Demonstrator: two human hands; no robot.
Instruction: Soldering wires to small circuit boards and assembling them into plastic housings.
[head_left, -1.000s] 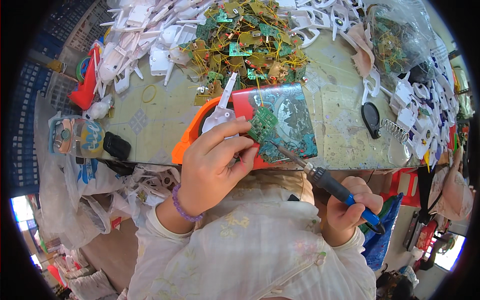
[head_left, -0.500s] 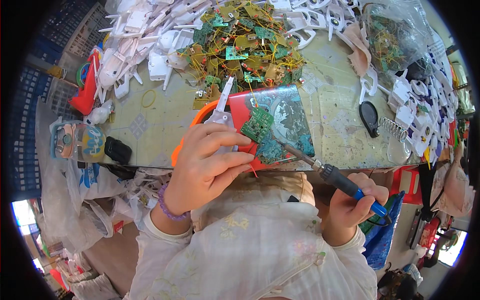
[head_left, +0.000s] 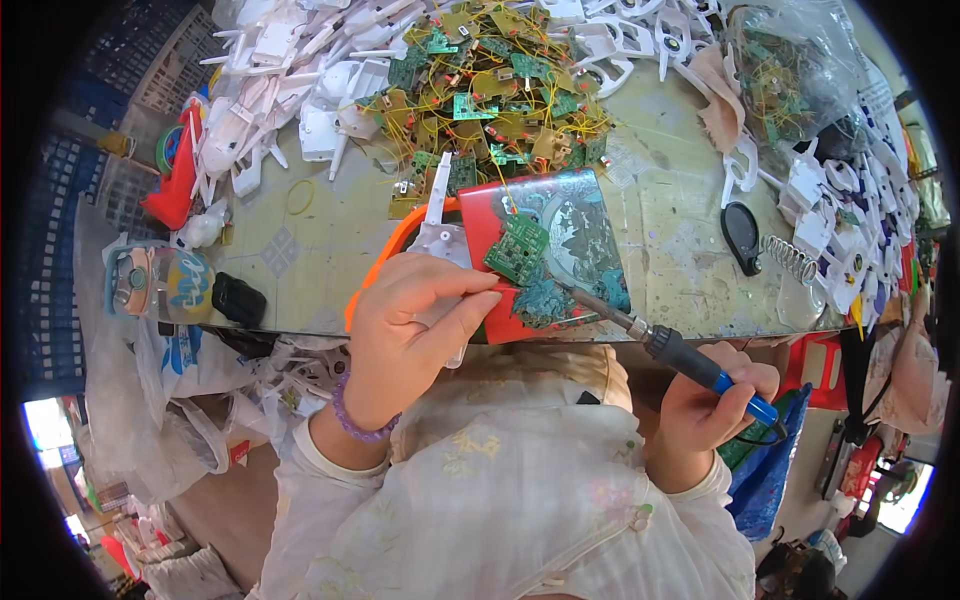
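Observation:
My right hand [head_left: 715, 400] grips a soldering iron [head_left: 690, 365] by its black and blue handle. The iron's tip points left, at a dark crusty lump [head_left: 541, 302] on a red and worn dark plate [head_left: 590, 225]. A green circuit board [head_left: 518, 248] rests on that plate, left of the tip, with a thin wire at its upper end. Thumb and index finger of my left hand [head_left: 405, 330] are pinched at the board's lower left; what lies between them is too small to tell. A white plastic part [head_left: 438, 195] with a long prong lies partly hidden under this hand.
Beyond the plate rises a heap of circuit boards [head_left: 500, 100] with yellow wires. White plastic parts [head_left: 270, 90] are piled left and right of it. A coiled metal spring [head_left: 790, 258] and a black oval piece [head_left: 740, 238] lie at right; an orange rim [head_left: 390, 255] sits left of the plate.
My left hand's thumb and index finger have closed into a pinch, and its other fingers have curled in. The red wire ends below the board no longer show. The iron has barely moved.

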